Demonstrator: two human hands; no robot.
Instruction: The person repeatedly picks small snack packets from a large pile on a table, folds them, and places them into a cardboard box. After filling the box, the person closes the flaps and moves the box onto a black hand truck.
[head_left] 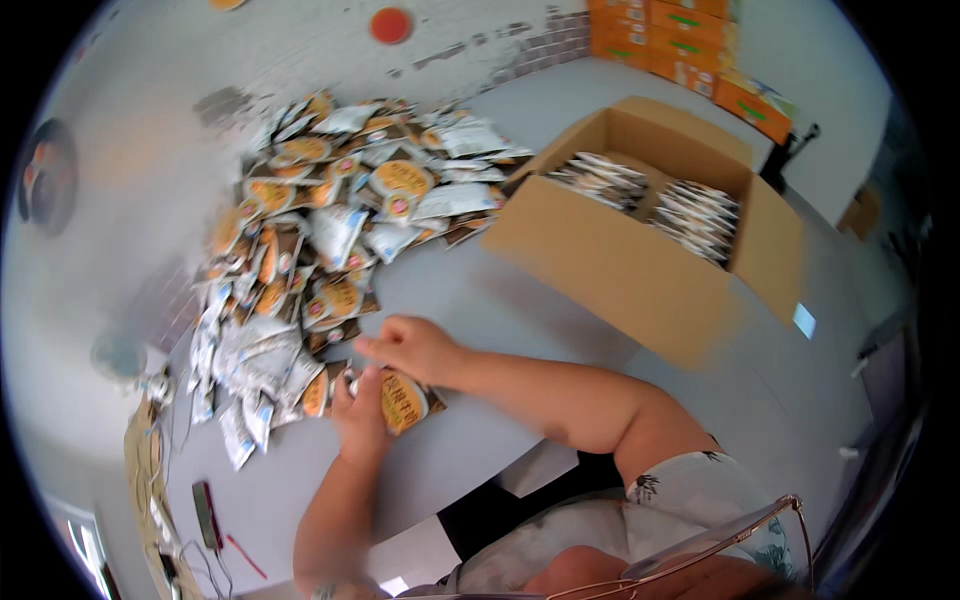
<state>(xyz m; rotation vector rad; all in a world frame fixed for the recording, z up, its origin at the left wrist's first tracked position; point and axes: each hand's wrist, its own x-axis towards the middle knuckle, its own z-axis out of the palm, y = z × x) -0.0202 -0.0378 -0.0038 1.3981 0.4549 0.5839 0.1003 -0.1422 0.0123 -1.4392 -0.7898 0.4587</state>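
Brown-and-orange pouch (406,404) lay face up, lower centre of frame; left grip (361,412) was closed on its left edge, seemingly steadying it. Right grip (414,350) curled above, hold unclear. Pouch pile (400,180) sat upper left; carton (610,262) upper right, pouches (697,220) rowed, probably saving space.

Packets (404,180) present glossy, creased, plastic-looking film. The open box (610,268) is matt, smooth-faced cardboard. The worktop (470,295) appears smooth, low-sheen; material undetermined. Wall (320,45) finish: matt, rough-looking in patches. Garment (585,530): matt cloth.
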